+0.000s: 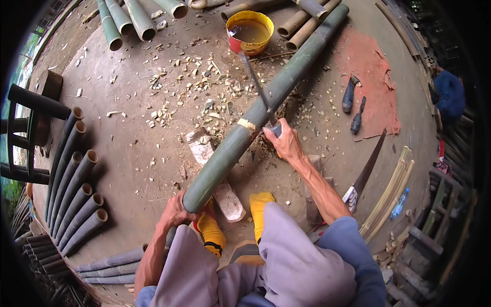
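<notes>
The left hand (177,208) held the near end of a green bamboo pole (281,88) running from seven to one o'clock and the right hand (287,144) gripped a knife (260,92), with one pale band (246,124) pared and the pole's other visible skin apparently uncut.

Diffuse light covers the floor (135,202), casting soft shadows; fisheye distortion curves its edges; dimness borders its right edge.
</notes>
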Action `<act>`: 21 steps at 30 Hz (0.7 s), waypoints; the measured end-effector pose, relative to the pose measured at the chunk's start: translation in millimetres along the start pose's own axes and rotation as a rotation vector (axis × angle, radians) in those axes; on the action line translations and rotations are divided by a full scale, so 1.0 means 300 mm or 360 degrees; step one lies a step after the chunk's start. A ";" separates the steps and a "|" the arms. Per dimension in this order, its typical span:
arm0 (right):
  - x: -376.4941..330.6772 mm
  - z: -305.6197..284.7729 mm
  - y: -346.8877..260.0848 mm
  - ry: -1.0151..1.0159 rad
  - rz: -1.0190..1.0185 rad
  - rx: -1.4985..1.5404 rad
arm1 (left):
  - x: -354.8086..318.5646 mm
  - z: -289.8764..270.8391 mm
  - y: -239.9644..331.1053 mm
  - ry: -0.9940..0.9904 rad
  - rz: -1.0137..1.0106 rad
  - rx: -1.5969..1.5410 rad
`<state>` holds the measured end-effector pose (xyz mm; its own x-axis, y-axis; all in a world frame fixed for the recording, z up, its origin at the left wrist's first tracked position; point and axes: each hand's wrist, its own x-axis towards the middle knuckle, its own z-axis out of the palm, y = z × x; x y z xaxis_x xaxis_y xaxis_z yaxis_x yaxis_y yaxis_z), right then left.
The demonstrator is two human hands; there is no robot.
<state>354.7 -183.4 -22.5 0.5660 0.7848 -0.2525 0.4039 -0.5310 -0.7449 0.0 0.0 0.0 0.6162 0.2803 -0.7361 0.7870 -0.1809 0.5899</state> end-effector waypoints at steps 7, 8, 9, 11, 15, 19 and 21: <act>0.005 -0.015 0.004 -0.0086 -0.0085 -0.0203 | 0.052 -0.034 0.005 -0.0147 0.0080 -0.0244; 0.022 -0.032 0.011 0.0278 0.0074 0.0126 | 0.041 -0.033 0.019 -0.0180 0.0064 -0.0276; 0.044 -0.046 0.005 0.0334 0.0260 0.0232 | 0.036 -0.038 0.022 -0.0174 0.0034 -0.0249; -0.015 -0.028 -0.025 -0.0059 0.0035 0.0073 | 0.027 -0.044 0.023 -0.0163 -0.0025 -0.0198; -0.057 0.018 -0.025 -0.0308 -0.0290 -0.0439 | 0.022 -0.039 0.010 -0.0183 -0.0029 -0.0209; -0.105 0.062 -0.080 -0.0034 -0.0103 0.0187 | 0.023 -0.044 0.041 -0.0207 -0.0061 -0.0221; -0.125 0.059 -0.066 -0.0297 -0.0230 -0.0198 | 0.019 -0.040 0.028 -0.0182 -0.0007 -0.0272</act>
<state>312.9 -196.8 -9.2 0.3583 0.8945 -0.2673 0.5624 -0.4354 -0.7029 9.7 11.5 4.8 0.6200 0.1702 -0.7659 0.7788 -0.0148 0.6271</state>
